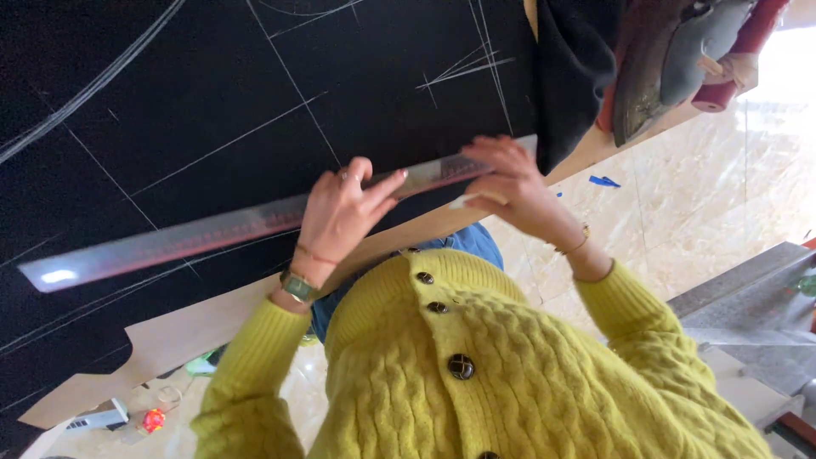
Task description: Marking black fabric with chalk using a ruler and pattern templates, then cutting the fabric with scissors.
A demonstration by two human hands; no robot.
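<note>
A large black cloth (212, 102) marked with white chalk lines lies over a wooden table (195, 327). A long see-through ruler (170, 242) lies slanted across the cloth near the table's edge. My left hand (340, 212), with a wristwatch and a ring, presses flat on the ruler's middle. My right hand (510, 183) rests at the ruler's right end and pinches a small white piece of chalk (466, 201) against the ruler's lower edge. Both sleeves are yellow knit.
An iron (671, 59) with a red handle lies at the table's top right corner beside bunched black cloth (569, 76). Below the table is a pale tiled floor (705, 195) with a blue scrap (603, 181) and small items (153, 419) at bottom left.
</note>
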